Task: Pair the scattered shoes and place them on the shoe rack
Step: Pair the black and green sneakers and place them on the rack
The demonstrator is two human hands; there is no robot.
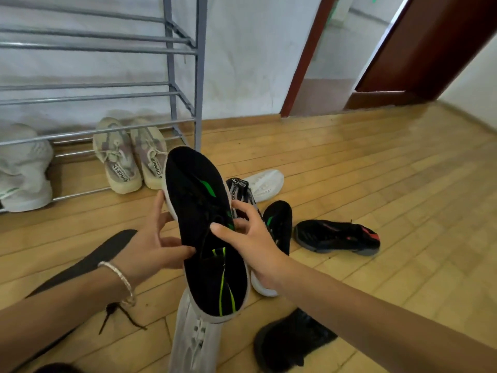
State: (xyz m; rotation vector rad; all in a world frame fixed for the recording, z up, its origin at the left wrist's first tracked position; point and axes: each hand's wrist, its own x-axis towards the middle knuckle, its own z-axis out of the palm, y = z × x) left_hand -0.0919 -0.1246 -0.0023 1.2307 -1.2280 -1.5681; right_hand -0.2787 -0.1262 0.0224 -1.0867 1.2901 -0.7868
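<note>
I hold a black shoe with green stripes (207, 232) up in front of me, toe pointing away. My left hand (153, 240) holds its left side, thumb along the white sole and fingers on the upper. My right hand (250, 238) grips its right side, thumb on the lace area. A matching black-and-green shoe (279, 224) lies on the floor just behind my right hand. The grey metal shoe rack (198, 76) stands against the wall at the left. A beige pair (118, 160) and a white shoe (24, 170) sit on its bottom shelf.
Loose on the wood floor lie a black-and-red shoe (336, 236), a white shoe (265, 184), a grey patterned shoe (239, 192), a black shoe (290, 340), a pale grey shoe (196, 337) and a flat black insole (88, 262). An open brown door (430, 49) is at the back right.
</note>
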